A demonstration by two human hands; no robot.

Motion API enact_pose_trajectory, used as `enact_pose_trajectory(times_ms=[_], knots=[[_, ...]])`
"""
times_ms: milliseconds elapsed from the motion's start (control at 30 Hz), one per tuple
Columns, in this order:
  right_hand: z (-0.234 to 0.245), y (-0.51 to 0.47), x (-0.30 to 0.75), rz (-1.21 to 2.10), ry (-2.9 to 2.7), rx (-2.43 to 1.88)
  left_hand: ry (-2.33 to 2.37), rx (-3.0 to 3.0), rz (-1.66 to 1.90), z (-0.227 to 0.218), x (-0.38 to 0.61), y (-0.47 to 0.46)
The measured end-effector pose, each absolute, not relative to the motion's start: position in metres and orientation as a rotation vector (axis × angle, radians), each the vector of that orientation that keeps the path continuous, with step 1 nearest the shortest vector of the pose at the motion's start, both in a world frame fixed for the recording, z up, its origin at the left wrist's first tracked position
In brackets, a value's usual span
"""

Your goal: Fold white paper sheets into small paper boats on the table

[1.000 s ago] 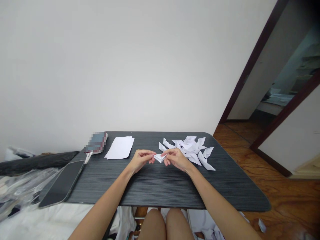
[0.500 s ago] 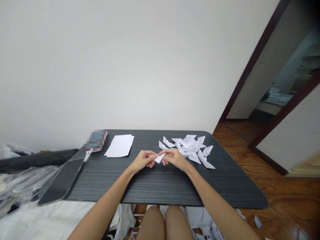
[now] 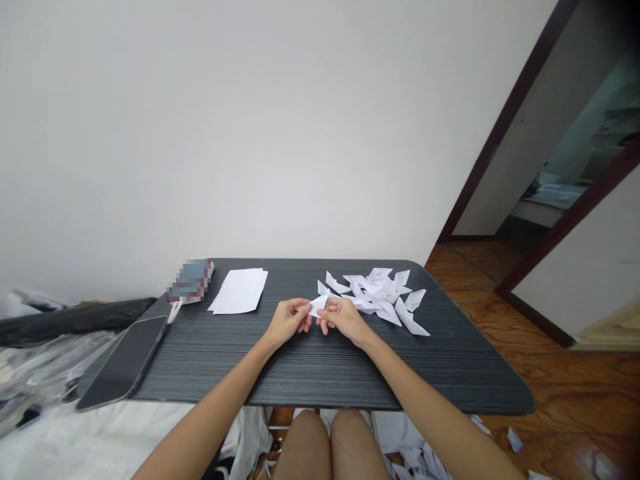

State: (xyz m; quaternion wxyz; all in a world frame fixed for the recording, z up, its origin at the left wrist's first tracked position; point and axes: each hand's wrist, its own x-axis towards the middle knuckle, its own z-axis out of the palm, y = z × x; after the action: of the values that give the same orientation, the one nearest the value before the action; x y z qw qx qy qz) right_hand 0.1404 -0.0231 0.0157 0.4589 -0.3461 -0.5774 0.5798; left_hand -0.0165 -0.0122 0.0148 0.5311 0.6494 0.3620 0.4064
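Between my two hands is a small folded piece of white paper, held just above the dark tabletop. My left hand pinches its left side between thumb and fingers. On its right side, my right hand grips it in the same way. The fingertips cover parts of the paper, so its full shape is hidden. Just beyond my right hand lies a loose pile of folded white paper pieces, pointed at their ends. To the far left of my left hand rests a stack of flat white paper sheets.
A dark grooved table stands against a white wall. At its left edge lie a phone-like dark tablet and a blurred-out packet with a white strap. Plastic-wrapped items sit left of the table. Paper scraps lie below.
The folded paper has turned between my fingers, its point no longer facing down towards me. My right fingers have shifted slightly left and lower. The pile and the sheets stay as they were.
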Motion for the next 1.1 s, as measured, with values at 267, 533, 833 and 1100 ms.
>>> enact_pose_trajectory(times_ms=[267,533,833,1100], knots=[[0.014,-0.023,0.139,1.379,-1.411,-0.958,0.88,1.617,0.941,0.019,-0.015,-0.018],[0.016,-0.023,0.144,1.374,-1.442,-0.979,0.89,1.742,0.86,0.017,-0.015,-0.021],[0.014,-0.022,0.143,1.292,-1.459,-0.996,0.917,1.757,0.888,0.015,-0.015,-0.024],[0.011,-0.017,0.148,1.203,-1.437,-1.065,0.881,1.78,0.817,0.016,-0.014,-0.025]])
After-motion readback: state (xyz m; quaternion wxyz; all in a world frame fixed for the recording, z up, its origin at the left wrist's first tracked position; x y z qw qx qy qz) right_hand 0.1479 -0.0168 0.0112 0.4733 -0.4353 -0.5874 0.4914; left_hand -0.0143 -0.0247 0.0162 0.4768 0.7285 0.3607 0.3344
